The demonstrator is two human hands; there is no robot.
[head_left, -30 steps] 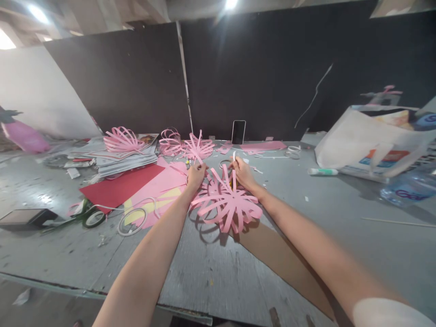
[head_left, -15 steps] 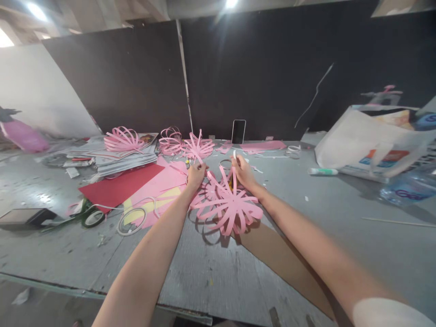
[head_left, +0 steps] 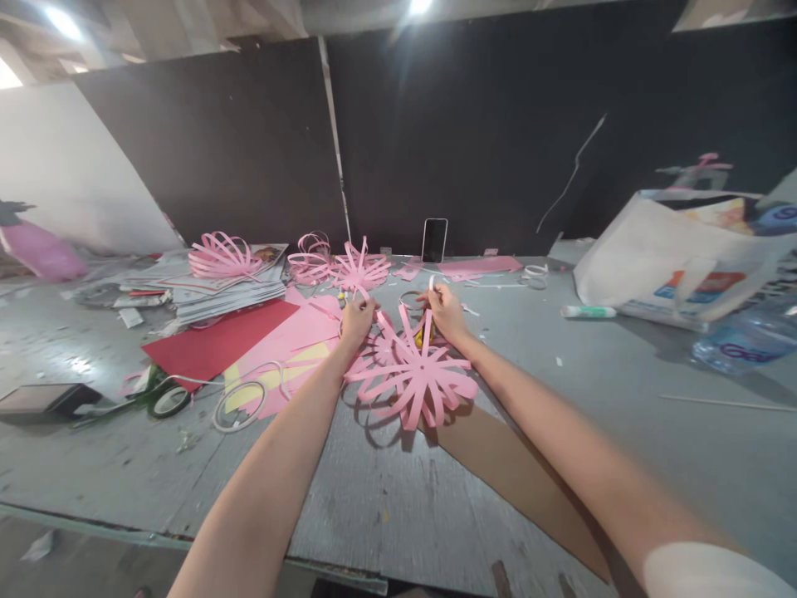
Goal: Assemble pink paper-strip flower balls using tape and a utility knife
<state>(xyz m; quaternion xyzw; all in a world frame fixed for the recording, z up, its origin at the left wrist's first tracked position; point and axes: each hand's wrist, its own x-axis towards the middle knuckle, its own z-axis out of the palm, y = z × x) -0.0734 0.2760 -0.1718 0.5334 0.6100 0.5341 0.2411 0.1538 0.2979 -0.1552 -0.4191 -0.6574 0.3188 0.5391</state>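
Observation:
A pink paper-strip flower (head_left: pixel 423 370) with looping petals lies on the table between my forearms. More curled pink strips (head_left: pixel 386 345) bunch behind it, partly hidden. My left hand (head_left: pixel 359 321) is closed at the far left side of this bunch, with a pink paper strip (head_left: pixel 362 293) showing at its fingertips. To its right, my right hand (head_left: pixel 446 312) pinches a strip whose pale end (head_left: pixel 432 283) sticks up above the fingers; a pink strip rises from the flower to just below this hand. A small yellow object (head_left: pixel 424 334) sits under my right hand, mostly covered.
Brown cardboard (head_left: pixel 523 490) lies under my right forearm. Red paper (head_left: pixel 217 340), a white cable (head_left: pixel 240 405) and green tape (head_left: pixel 169 401) are at left. Finished pink loops (head_left: pixel 222 256) top a paper stack. A phone (head_left: pixel 434 241) leans at the back; a white bag (head_left: pixel 647 266) stands right.
My right hand has shifted slightly, and the pale strip end now stands a little more to the right of its fingertips. My left hand stays nearly still. The view has moved slightly.

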